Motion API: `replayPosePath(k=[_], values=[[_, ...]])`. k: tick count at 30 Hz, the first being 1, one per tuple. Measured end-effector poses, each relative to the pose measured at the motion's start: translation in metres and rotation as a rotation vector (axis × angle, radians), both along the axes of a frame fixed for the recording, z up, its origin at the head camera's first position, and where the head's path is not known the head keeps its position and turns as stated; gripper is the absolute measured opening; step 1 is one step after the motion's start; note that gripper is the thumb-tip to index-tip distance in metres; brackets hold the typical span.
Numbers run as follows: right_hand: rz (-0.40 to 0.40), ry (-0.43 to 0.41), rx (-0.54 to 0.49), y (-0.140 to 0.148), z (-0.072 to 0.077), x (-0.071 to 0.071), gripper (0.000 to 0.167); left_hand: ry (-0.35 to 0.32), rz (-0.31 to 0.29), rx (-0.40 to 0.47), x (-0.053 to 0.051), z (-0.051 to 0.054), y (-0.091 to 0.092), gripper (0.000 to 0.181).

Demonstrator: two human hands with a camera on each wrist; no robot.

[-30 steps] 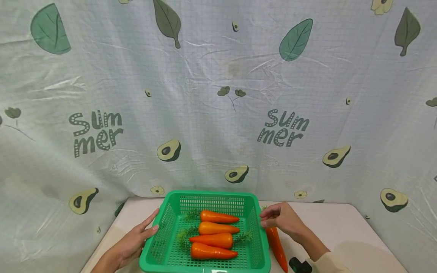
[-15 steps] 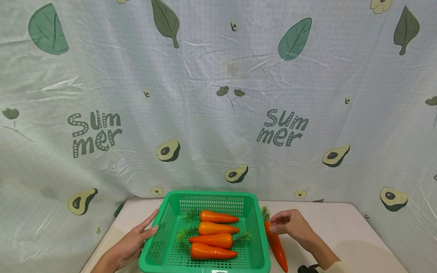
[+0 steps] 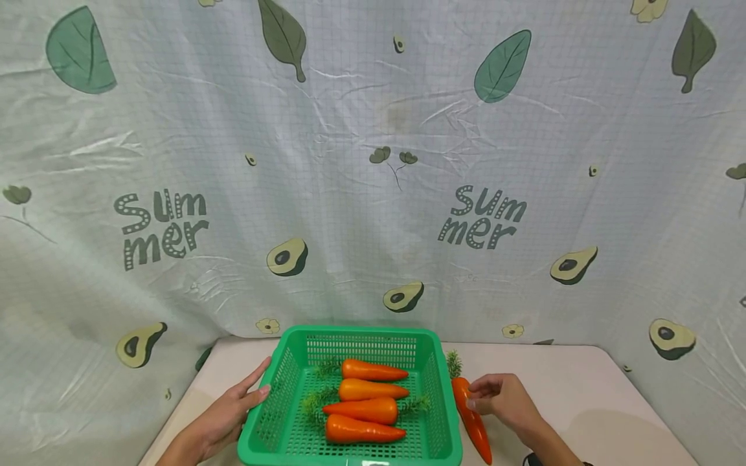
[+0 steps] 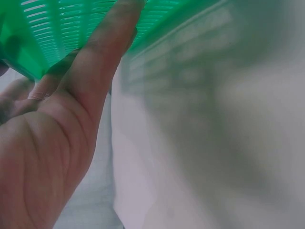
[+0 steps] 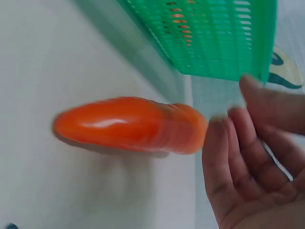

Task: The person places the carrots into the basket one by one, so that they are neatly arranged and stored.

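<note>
A green plastic basket stands on the table, with several orange carrots with green tops lying inside. My left hand rests along its left side, fingers extended and thumb at the rim. In the left wrist view, the fingers of that hand lie against the slotted wall. Outside the right wall lies one more carrot, its leafy top pointing away from me. Over its thick end hovers my right hand, fingers loosely bent. The right wrist view has this hand beside the carrot, holding nothing.
A pale table top extends to the right of the basket. Behind it hangs a light curtain printed with leaves, avocados and lettering, which also runs along both sides.
My right hand has moved from the basket's right rim down and to the right, along the carrot outside. That carrot's leafy top has come into sight. The left hand and basket stay put.
</note>
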State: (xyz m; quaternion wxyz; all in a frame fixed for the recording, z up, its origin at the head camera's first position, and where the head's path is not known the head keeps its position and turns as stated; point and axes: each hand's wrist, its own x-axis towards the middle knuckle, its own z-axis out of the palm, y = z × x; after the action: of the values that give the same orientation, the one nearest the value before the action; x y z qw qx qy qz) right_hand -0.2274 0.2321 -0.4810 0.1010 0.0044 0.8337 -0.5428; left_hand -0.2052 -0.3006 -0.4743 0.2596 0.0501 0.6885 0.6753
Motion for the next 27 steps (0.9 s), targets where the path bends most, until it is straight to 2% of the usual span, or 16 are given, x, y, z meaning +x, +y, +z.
replayPosePath(k=[5,9,19,24,27], values=[[-0.169,0.016,0.067,-0.009,-0.008,0.003,0.025,0.007,-0.002,-0.004,-0.001,0.000,0.000,0.085],[-0.249,0.019,0.108,-0.015,-0.013,0.005,0.027,0.005,0.001,-0.006,-0.001,0.000,0.000,0.084],[-0.311,-0.005,0.202,-0.022,-0.027,0.009,0.044,0.001,0.004,0.005,0.000,-0.002,-0.001,0.085],[-0.309,-0.037,0.224,-0.025,-0.034,0.010,0.057,-0.001,0.006,0.003,0.000,-0.001,0.000,0.085],[-0.296,-0.030,0.266,-0.027,-0.036,0.011,0.062,0.002,0.005,0.005,0.000,-0.001,0.000,0.085]])
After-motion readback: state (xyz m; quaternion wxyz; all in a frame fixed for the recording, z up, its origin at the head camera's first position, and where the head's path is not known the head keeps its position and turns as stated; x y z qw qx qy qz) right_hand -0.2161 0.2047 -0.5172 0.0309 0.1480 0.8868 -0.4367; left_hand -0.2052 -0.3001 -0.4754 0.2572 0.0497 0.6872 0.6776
